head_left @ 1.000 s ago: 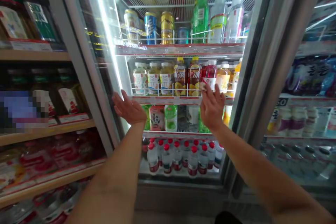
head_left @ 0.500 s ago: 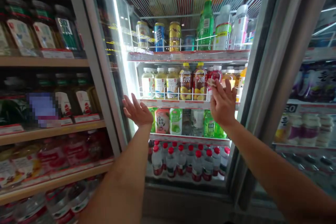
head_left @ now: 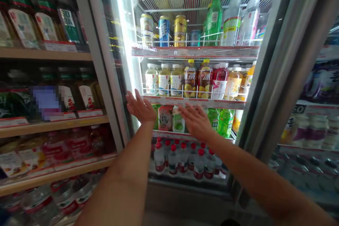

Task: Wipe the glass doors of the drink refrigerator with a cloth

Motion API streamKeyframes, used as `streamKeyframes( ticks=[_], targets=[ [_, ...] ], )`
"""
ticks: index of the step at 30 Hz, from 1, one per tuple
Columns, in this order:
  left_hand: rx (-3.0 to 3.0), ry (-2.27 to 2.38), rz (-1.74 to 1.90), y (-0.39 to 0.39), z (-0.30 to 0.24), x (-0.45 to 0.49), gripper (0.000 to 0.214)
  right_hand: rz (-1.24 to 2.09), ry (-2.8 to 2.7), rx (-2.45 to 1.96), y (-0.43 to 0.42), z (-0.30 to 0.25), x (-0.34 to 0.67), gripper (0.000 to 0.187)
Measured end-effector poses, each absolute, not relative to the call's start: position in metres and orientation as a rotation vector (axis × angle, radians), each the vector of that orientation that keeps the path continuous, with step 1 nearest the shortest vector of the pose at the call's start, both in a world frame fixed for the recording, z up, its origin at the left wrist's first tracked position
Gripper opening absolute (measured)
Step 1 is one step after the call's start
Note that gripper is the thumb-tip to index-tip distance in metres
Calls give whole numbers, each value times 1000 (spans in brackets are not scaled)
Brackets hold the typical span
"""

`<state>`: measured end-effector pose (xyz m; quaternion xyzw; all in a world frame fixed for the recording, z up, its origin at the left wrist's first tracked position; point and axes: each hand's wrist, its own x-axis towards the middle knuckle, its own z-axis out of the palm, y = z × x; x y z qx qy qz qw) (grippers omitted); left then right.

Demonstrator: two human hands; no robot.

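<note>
Both hands are up at a glass-door drinks cooler (head_left: pixel 267 77), and as far as I can see neither one has anything in it. The left hand (head_left: pixel 141 107) is by the cooler's left door frame, palm forward, fingers (head_left: pixel 135 97) spread wide open. The right hand (head_left: pixel 196 122) sits a bit lower and further in, its fingers (head_left: pixel 187 110) open too, right by a green-labelled bottle (head_left: pixel 178 122) and just below a red price strip (head_left: pixel 193 103). Can't tell from this angle whether either palm is actually on the glass or past it.

As for what's done and what's left, no bottle is in either hand and the racks all look well stocked. There are cans (head_left: pixel 164 31) and a green soda bottle (head_left: pixel 214 19) up top, iced tea bottles (head_left: pixel 190 79) in the wire rack just above the hands, and red-capped water bottles (head_left: pixel 173 160) down low. A pink-labelled bottle (head_left: pixel 165 118) sits just left of the green-labelled one. Off to the left is a wooden shelf (head_left: pixel 45 54) of bottled goods, and another cooler (head_left: pixel 312 123) is on the right.
</note>
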<state>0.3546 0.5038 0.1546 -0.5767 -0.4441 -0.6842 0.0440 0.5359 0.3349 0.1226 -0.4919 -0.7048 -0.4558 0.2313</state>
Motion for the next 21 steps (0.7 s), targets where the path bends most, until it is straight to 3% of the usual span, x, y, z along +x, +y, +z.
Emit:
streamKeyframes(
  ticks=[4,7,13,16,21],
  targets=[
    [-1757,-1339,-2095,504,153,355,59,-1373,-1422,-1369,314,169,579,58],
    [-1741,-1320,-2069,502,153,355,58,-1370,-1339,-1379,314,170,577,58],
    [-1706,-1331,-2050,503,154,355,58,-1253,-1944,-1340,341,88,528,57],
    [-1709,-1336,-2049,503,154,355,59,-1209,-2214,-1272,345,72,522,56],
    [-1754,-1345,-2052,503,153,354,60,-1329,-1817,-1357,330,139,551,58]
  ],
)
